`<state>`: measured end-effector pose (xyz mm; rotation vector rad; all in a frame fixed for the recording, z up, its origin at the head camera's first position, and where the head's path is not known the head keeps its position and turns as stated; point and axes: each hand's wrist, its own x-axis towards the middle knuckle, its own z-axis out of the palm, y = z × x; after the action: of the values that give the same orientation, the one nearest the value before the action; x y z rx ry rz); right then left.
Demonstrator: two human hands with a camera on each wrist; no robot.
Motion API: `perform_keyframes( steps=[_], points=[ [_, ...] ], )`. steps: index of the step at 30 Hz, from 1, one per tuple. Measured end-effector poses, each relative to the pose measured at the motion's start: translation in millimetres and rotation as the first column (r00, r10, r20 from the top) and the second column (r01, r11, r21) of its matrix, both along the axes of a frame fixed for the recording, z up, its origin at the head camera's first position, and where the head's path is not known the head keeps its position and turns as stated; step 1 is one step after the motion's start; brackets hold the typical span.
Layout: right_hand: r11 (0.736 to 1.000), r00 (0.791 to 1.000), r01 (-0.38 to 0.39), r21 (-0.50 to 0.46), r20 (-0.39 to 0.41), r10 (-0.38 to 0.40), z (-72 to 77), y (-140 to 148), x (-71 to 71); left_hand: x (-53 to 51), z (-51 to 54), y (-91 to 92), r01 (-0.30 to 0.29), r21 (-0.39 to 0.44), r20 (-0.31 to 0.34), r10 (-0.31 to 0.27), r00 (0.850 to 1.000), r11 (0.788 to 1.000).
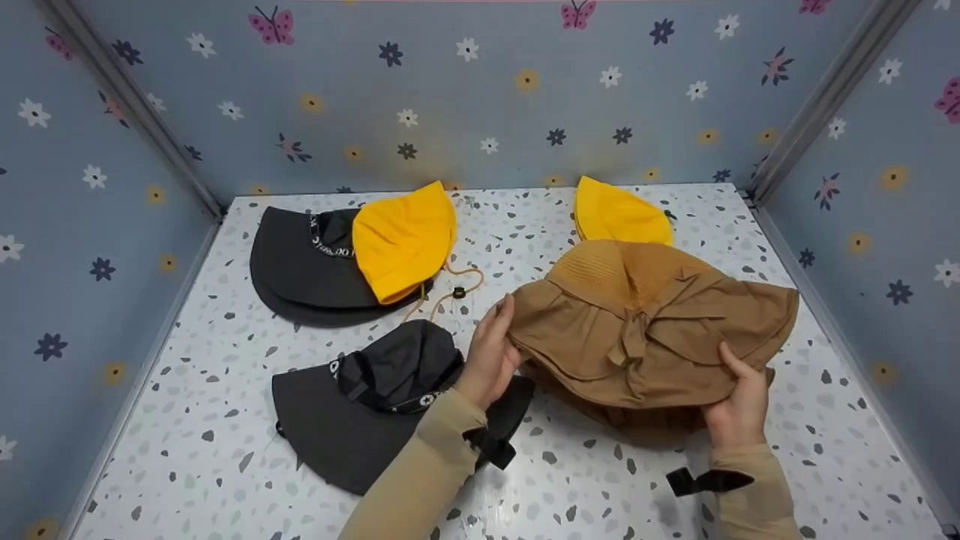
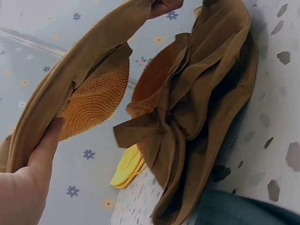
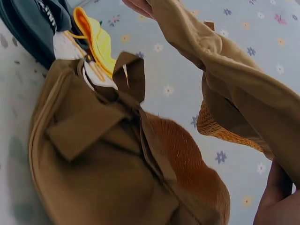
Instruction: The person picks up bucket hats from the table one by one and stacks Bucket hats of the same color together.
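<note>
A brown sun hat with a woven crown and a tied bow is held up in both hands. My left hand pinches its brim at the left, the thumb lying on the cloth in the left wrist view. At the right side of the brim, my right hand grips with the thumb on top. Beneath it, a second brown sun hat rests on the table, apart from the raised one in both wrist views. From the head view, most of that lower hat is hidden.
Two black wide-brimmed hats lie on the left of the speckled table. One yellow hat leans over the rear black one, its cord trailing. Another yellow hat sits behind the brown hats. Flowered walls enclose the table.
</note>
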<state>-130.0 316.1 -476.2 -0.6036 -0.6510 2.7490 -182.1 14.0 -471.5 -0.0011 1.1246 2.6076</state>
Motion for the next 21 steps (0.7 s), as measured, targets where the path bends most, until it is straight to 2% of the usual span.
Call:
perform_keyframes(
  steps=[5,9,15,21],
  points=[
    [0.999,0.999,0.045,-0.023,0.019,-0.044,-5.7,13,6.9,-1.6,-5.2,8.7,0.022,-0.110,0.044,-0.017,0.999,0.994],
    [0.997,0.996,0.076,-0.031,0.039,-0.075,-12.3,22,13.7,-2.6,-12.0,13.6,0.041,-0.201,0.064,-0.029,0.998,0.979],
    [0.997,0.997,0.072,-0.021,0.044,-0.071,-24.6,30,21.2,-3.4,-19.3,14.6,0.079,-0.275,0.083,-0.059,0.995,0.958],
    [0.996,0.992,0.088,0.006,0.087,-0.089,-31.0,35,24.3,-7.4,-27.3,14.0,0.114,-0.354,0.115,-0.077,0.990,0.928]
  ],
)
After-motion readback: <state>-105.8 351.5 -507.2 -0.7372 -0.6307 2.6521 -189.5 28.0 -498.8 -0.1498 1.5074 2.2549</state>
